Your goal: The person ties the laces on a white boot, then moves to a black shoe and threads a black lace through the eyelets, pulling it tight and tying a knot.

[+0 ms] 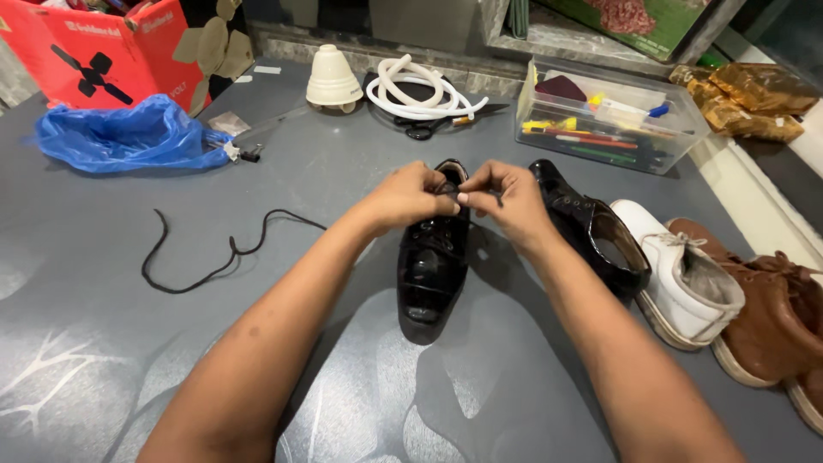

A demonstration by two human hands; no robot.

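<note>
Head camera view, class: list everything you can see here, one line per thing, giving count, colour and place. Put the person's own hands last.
Glossy shoe: 1, black, centre, under both hands.
Second dress shoe: 1, black, just right of it.
Sneaker: 1, white, further right.
Boots: 2 at least, brown, right edge.
Loose lace: 1, black, left on the table.
Plastic bag: 1, blue, upper left.
Cardboard box: 1, red, top left.
Cone-shaped piece: 1, cream, top centre.
Coiled hose: 1, white, top centre.
Clear box of pens: 1, upper right.
Table: 1, grey.
Left hand: pinching the lace at the glossy shoe's top.
Right hand: same, opposite side.
</note>
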